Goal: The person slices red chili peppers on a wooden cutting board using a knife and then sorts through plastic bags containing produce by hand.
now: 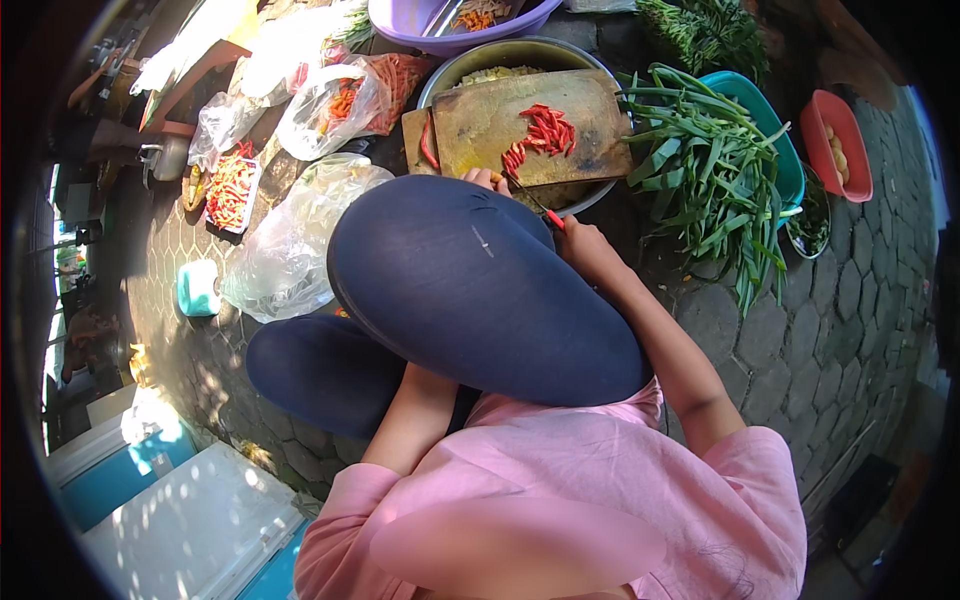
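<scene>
My right hand [589, 246] grips a knife [553, 219] by its red handle. The blade slants to the near edge of a worn wooden cutting board [480, 135], close to my left fingers. Only some fingers of my left hand [481, 178] show past my raised knee; a small orange-red bit lies at their tips, and whether they hold it is hidden. Sliced red chilli peppers [551, 131] are heaped on the board, with a smaller row of slices near the blade. One whole red chilli [428, 144] lies at the left. The board rests across a metal basin [510, 49] holding pale chopped food.
Leafy greens [705, 165] spill from a teal basin [761, 105] on the right, near a red tub [840, 146]. Leftward are a tray of red chillies [234, 191] and plastic bags [307, 232]. A purple basin [465, 37] stands beyond. Hexagonal pavers [787, 337] cover the ground.
</scene>
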Demonstrator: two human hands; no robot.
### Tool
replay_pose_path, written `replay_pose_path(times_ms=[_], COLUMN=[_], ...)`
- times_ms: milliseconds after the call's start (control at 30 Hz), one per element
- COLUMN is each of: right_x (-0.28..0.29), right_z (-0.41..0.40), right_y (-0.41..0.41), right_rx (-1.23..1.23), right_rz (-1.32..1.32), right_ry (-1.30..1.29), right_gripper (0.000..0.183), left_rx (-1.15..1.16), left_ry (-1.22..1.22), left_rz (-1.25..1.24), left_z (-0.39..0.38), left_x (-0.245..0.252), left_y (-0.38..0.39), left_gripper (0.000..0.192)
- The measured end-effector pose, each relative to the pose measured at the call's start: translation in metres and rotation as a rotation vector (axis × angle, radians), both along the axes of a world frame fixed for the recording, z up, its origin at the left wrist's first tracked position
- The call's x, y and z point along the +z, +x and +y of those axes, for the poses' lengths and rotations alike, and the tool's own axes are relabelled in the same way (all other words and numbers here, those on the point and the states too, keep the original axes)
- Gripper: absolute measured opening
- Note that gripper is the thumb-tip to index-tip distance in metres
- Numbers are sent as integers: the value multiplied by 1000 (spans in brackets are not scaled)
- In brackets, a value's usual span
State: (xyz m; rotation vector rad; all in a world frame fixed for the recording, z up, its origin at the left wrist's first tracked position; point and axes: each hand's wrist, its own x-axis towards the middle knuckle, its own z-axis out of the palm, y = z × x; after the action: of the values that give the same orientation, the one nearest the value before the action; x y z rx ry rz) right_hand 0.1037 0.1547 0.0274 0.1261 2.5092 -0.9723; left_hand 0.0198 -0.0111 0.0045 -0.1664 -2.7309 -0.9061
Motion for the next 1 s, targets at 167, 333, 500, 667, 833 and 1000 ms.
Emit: replay_pose_path(times_ms=[167,333,500,667,833,1000], right_x=[19,14,8,7,19,12], right_z=[2,11,17,26,39,33], right_y=[-9,-14,-11,-26,-35,-40], right_rx=[-44,-61,28,-15,-121,-39], right_rz=[44,94,27,-14,-41,-75], right_ry=[-53,-89,-124,-175,-207,-245], right_gripper=[20,21,20,21,20,21], left_rx=[-11,0,267,221,-127,-159], left_ry=[-14,48,4,178,-206,-308], left_rz=[97,182,283,79,39,-33], left_z=[-4,-14,-77,-134,-114,-113], left_x=[6,5,6,0,29,32], left_y=[-14,-26,-54,-67,-75,-78], left_gripper=[9,10,14,22,25,19])
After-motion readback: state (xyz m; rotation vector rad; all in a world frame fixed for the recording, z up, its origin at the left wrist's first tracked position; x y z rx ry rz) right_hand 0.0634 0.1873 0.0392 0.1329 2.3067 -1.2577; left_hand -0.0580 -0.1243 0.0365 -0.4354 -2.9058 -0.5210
